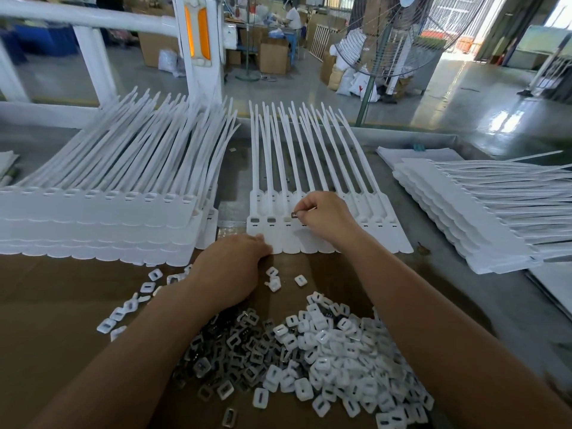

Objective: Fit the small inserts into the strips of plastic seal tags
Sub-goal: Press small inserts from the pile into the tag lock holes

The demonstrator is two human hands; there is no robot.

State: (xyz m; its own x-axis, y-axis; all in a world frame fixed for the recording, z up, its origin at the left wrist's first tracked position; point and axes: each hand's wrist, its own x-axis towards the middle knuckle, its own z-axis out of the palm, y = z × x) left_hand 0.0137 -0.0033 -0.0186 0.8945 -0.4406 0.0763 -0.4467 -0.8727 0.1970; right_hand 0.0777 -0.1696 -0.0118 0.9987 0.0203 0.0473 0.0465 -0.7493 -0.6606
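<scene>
Worktop (pixel 62 305): cardboard-covered and carries everything. Stacked strips lie to the left (pixel 93 224) and right (pixel 464 218), clear of my working lane; which is stock and which is finished I cannot tell. The strip in work (pixel 356 239) lies centred, tails pointing away, sockets up and within reach. The pile of inserts (pixel 325 351) sits just nearer me, I judge for quick picking. My left grip (pixel 235 267) rests on that strip's near-left edge, apparently steadying it; whether it holds anything I cannot tell. My right grip (pixel 325 215) pinches one insert (pixel 294 215) at the fourth socket. The two leftmost sockets show dark fill.
</scene>
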